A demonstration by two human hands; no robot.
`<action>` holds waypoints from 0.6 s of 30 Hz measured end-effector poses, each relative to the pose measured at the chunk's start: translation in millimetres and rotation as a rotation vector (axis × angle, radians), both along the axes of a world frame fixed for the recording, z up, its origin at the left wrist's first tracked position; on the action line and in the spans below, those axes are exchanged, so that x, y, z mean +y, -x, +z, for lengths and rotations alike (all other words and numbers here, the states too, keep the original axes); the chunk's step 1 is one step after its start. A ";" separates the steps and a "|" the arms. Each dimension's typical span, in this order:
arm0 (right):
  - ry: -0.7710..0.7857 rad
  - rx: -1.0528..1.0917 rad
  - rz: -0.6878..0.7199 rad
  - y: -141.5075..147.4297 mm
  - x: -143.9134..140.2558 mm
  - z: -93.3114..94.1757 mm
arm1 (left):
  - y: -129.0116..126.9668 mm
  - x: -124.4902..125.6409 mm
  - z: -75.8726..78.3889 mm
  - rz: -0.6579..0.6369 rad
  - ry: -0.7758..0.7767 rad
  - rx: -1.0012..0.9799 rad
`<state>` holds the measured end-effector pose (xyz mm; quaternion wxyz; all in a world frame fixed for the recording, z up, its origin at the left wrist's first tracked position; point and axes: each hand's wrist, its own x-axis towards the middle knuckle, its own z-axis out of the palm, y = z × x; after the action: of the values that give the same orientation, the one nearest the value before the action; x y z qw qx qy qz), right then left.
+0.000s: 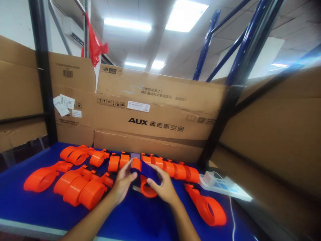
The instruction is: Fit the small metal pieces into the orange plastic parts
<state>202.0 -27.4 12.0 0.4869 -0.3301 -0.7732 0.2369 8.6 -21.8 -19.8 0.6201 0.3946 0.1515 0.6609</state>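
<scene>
My left hand is closed on the orange end of a plastic piece, held just above the blue tabletop. My right hand grips a dark blue flat piece beside it; I cannot tell whether the two are joined. An orange ring shows below, between the hands, partly hidden by the right fingers. To the left lie several orange ring-shaped plastic pieces with short tails. Behind the hands runs a row of similar orange pieces, with a phone-like rectangle among them.
One more orange piece lies at the right. A white power strip with a plugged-in charger and cable sits near the right edge. Cardboard walls the back and sides, and dark rack posts rise at the table's corners.
</scene>
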 end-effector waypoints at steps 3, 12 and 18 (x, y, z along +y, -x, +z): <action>-0.139 -0.120 -0.119 -1.6 1.0 -2.3 | 0.8 1.9 -3.1 0.020 -0.018 0.031; -0.469 -0.386 -0.283 -0.1 4.8 -11.7 | 5.8 9.9 -2.6 0.268 -0.056 0.293; -0.532 -0.415 -0.308 2.3 6.9 -16.3 | 6.0 10.8 -4.6 0.306 -0.041 0.284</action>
<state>199.7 -20.4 -4.3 0.4184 -0.3454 -0.8314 -0.1201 2.6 -11.0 -24.5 0.4765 0.4687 0.2821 0.6882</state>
